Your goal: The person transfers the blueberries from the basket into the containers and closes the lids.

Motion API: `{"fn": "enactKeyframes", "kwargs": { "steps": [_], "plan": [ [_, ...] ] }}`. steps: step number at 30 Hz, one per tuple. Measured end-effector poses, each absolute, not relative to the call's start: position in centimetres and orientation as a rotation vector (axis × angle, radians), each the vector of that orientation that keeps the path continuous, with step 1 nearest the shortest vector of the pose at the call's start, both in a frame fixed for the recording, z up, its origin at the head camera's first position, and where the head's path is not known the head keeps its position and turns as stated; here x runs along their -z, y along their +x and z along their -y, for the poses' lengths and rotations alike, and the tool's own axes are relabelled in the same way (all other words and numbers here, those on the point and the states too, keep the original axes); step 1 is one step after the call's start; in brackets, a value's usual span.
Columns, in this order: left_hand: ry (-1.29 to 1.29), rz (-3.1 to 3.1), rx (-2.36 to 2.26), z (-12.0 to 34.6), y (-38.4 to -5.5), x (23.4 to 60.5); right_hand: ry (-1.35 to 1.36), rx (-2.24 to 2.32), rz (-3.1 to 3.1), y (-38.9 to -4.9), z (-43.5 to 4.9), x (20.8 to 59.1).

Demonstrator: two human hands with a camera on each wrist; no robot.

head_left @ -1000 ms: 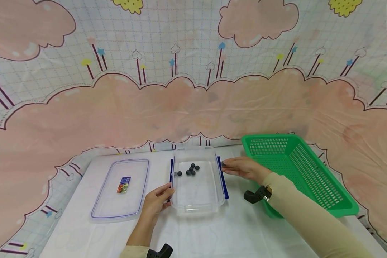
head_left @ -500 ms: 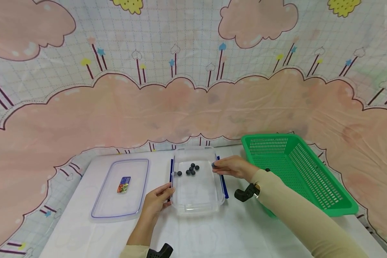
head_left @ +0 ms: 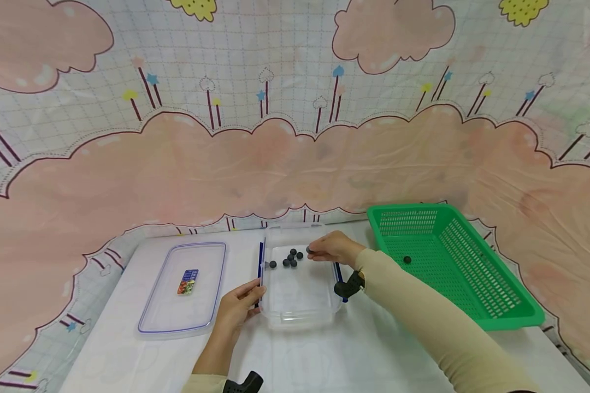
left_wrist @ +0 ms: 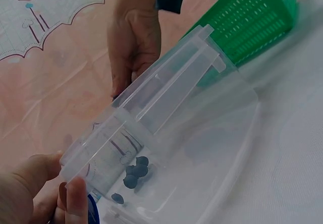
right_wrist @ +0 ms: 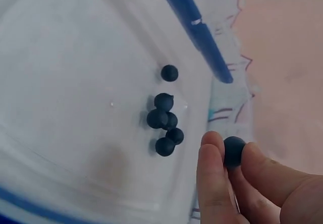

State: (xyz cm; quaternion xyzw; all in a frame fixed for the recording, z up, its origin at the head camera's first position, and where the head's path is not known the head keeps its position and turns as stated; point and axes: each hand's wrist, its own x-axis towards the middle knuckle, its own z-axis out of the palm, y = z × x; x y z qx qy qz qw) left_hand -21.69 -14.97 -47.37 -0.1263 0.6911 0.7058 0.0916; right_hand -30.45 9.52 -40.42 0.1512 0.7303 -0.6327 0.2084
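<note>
My right hand [head_left: 336, 248] pinches a small dark blue ball [right_wrist: 234, 152] between thumb and fingers, over the far right part of a clear plastic box [head_left: 302, 315]. Inside the box, several similar balls [head_left: 290, 262] lie clustered towards the back, and a single ball [head_left: 272, 264] sits apart near the left wall. My left hand [head_left: 238, 305] grips the box's left side, thumb above and fingers below, by the blue clip [right_wrist: 194, 24]. The lidless box shows its blue side clips hanging outward.
Left of the box lies a clear lid [head_left: 162, 322] with a blue rim and a colourful label [head_left: 188, 281]. A green basket [head_left: 526, 311] stands at the right, holding one dark ball [head_left: 407, 260]. A patterned cloth [head_left: 275, 169] hangs behind the white table.
My right hand has moved left with the ball, from beside the box's right edge to over its inside. The ball in the basket has come into sight. My left hand stays put.
</note>
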Motion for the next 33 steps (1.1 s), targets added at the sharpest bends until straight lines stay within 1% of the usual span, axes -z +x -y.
{"fn": "enactKeyframes", "kwargs": {
  "steps": [7, 15, 19, 25, 29, 33],
  "plan": [
    [-0.384, -2.043, -2.104, 15.1, -21.8, 47.4, 0.494, 1.596, -2.192, -31.8, -7.4, 41.4],
    [-0.373, -2.035, -2.115, 15.1, -21.8, 47.4, 0.565, 1.399, -2.389, -33.9, -5.6, 45.0],
    [-0.381, -2.033, -2.115, 15.1, -21.8, 47.4, 0.617, 1.323, -2.452, -34.4, -5.0, 46.0],
    [-0.367, -2.023, -2.119, 15.2, -21.7, 47.4, 0.654, 1.243, -2.503, -33.3, -4.3, 45.2],
    [-0.369, -2.023, -2.123, 15.2, -21.8, 47.5, 0.574, 1.107, -2.642, -32.0, -4.3, 44.6],
    [-0.372, -2.035, -2.127, 15.1, -21.8, 47.7, 0.563, 1.061, -2.677, -31.7, -4.4, 45.2]
  ]
}}
